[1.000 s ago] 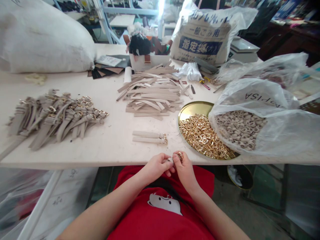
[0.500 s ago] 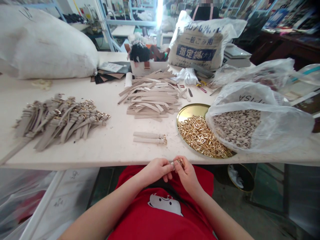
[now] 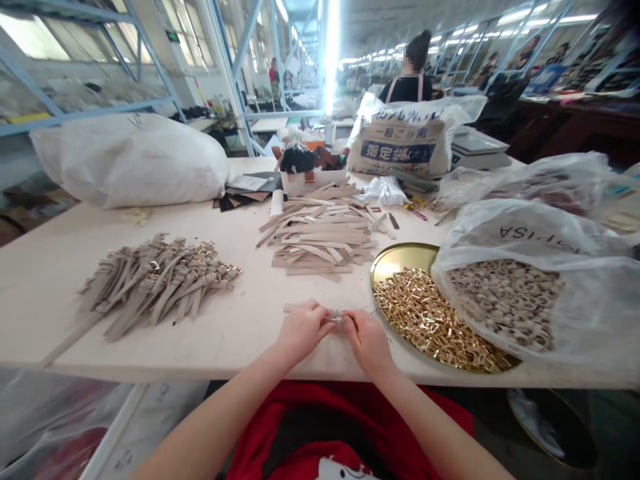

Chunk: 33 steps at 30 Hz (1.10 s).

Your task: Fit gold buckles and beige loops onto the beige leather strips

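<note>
My left hand (image 3: 304, 331) and my right hand (image 3: 369, 341) are close together over the near part of the table. Both are closed, with fingertips pinching the buckle end of a short beige strap (image 3: 336, 315). The strap's far part is hidden behind my left hand. Another strap end (image 3: 291, 307) shows just beyond my left knuckles. To the right of my right hand lies a round golden tray (image 3: 397, 255) heaped with small gold buckles (image 3: 425, 313). A pile of flat beige strips (image 3: 325, 233) sits straight ahead of my hands.
Straps with buckles (image 3: 165, 280) are heaped at the left. A clear bag of beige loops (image 3: 505, 300) overlaps the tray. Behind stand a big white sack (image 3: 135, 160), a box (image 3: 313, 180), a printed bag (image 3: 400, 143) and a scale (image 3: 477, 150). A person (image 3: 413, 80) is beyond.
Both hands have moved forward from above my lap onto the table, bringing the strap to where the small row of straps lay. My view has tilted up.
</note>
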Tool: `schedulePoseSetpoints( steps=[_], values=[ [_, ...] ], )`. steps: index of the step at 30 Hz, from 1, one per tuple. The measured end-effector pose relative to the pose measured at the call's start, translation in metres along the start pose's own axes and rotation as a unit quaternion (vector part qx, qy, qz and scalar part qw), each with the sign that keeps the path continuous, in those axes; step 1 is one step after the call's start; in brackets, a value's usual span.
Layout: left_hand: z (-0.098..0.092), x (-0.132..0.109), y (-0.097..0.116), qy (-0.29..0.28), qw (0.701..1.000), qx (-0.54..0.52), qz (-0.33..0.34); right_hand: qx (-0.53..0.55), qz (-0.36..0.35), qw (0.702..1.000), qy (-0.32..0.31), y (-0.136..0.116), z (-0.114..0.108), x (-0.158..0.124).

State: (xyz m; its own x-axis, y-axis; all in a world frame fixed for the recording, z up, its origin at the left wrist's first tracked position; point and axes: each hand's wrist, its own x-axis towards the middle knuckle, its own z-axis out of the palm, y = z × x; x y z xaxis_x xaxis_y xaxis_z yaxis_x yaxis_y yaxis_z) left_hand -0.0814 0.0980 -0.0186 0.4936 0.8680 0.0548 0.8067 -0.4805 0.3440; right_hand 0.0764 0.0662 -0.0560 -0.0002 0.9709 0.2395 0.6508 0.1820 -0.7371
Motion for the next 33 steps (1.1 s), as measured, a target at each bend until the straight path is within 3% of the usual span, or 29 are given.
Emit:
schedulePoseSetpoints(
  steps=[2,6,10,12,15,17,20,23,25,27,29,31,33],
  values=[
    [0.011,0.008,-0.014,0.036,0.999,0.033,0.011,-0.046,-0.034,0.998,0.020,0.006,0.009,0.013],
    [0.030,-0.001,-0.032,0.028,0.998,0.038,0.028,-0.016,-0.058,0.998,-0.004,0.009,0.029,0.019],
    [0.018,0.001,-0.044,0.005,0.999,-0.019,0.032,0.026,-0.056,0.998,-0.025,0.003,0.035,0.013],
    [0.006,0.026,-0.051,0.025,0.999,-0.030,0.020,0.043,-0.041,0.998,-0.022,0.003,0.034,0.012],
    [-0.006,0.086,-0.061,0.104,0.994,0.016,-0.001,0.071,-0.013,0.997,0.005,0.007,0.032,0.013],
    [-0.011,0.122,-0.065,0.119,0.992,0.030,0.008,0.092,-0.004,0.996,0.016,0.010,0.031,0.014],
    [-0.018,0.146,-0.062,0.121,0.992,0.020,0.032,0.117,-0.002,0.993,0.024,0.009,0.029,0.015],
    [-0.031,0.134,-0.049,0.115,0.989,0.004,0.091,0.131,-0.001,0.990,0.045,0.002,0.025,0.015],
    [-0.040,0.115,-0.037,0.111,0.982,0.036,0.149,0.129,-0.015,0.989,0.073,-0.002,0.017,0.015],
    [-0.046,0.093,-0.025,0.098,0.980,0.049,0.165,0.109,-0.048,0.988,0.094,-0.001,0.002,0.014],
    [-0.049,0.070,-0.011,0.095,0.988,0.013,0.123,0.065,-0.069,0.989,0.114,0.008,-0.026,0.012],
    [-0.048,0.048,0.005,0.095,0.989,-0.108,0.028,-0.013,-0.050,0.988,0.145,0.025,-0.066,0.011],
    [-0.045,0.031,0.022,0.066,0.946,-0.306,-0.085,-0.145,0.022,0.974,0.174,0.050,-0.114,0.011]
  ],
)
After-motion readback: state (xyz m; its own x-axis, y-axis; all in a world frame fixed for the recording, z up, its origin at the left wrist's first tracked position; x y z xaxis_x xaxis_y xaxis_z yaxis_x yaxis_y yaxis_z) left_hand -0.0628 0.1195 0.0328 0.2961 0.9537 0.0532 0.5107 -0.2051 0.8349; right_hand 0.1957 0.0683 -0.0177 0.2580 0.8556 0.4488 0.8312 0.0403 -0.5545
